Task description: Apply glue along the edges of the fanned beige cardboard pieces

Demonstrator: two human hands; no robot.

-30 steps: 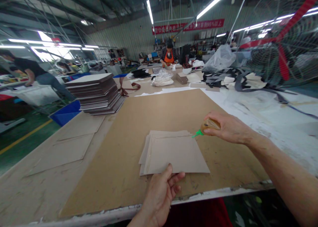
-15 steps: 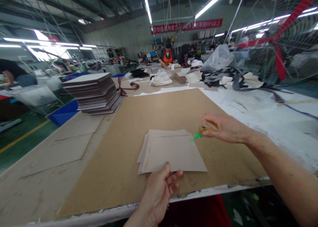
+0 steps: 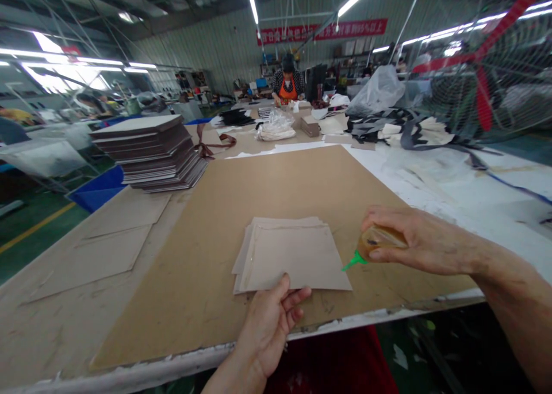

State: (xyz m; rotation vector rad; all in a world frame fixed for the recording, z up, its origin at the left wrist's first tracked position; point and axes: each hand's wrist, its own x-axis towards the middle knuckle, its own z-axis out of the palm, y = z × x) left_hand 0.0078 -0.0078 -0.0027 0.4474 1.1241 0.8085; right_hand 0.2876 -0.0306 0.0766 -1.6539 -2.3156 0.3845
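Card sheets (image 3: 297, 259): we see them in a small, slightly fanned pile on the brown board, close to the near edge of the table; thin lines run along the left and far margins of the top one.
Left hand (image 3: 269, 325): we have the thumb over the near edge of the top sheet, with the other fingers loosely curled just beside that edge; whether they pinch the pile, we cannot tell.
Right hand (image 3: 426, 241): our fingers are closed around the squeeze bottle, to the right of the pile.
Squeeze bottle (image 3: 382, 240): amber and see-through, it is tilted so that its green nozzle (image 3: 356, 260) points down and left, the tip at the right edge of the top sheet; contact we cannot make out.
Brown board (image 3: 276, 181): it lies flat under the pile.
Left side: we find loose sheets (image 3: 110, 250) on the table, a tall stack of panels (image 3: 149, 152) beyond them, and a blue bin (image 3: 99, 188) beside the table.
Far end: a clear plastic bag (image 3: 382, 89) sits behind dark strips (image 3: 371, 123), and a co-worker in an orange apron (image 3: 288, 88) faces us.
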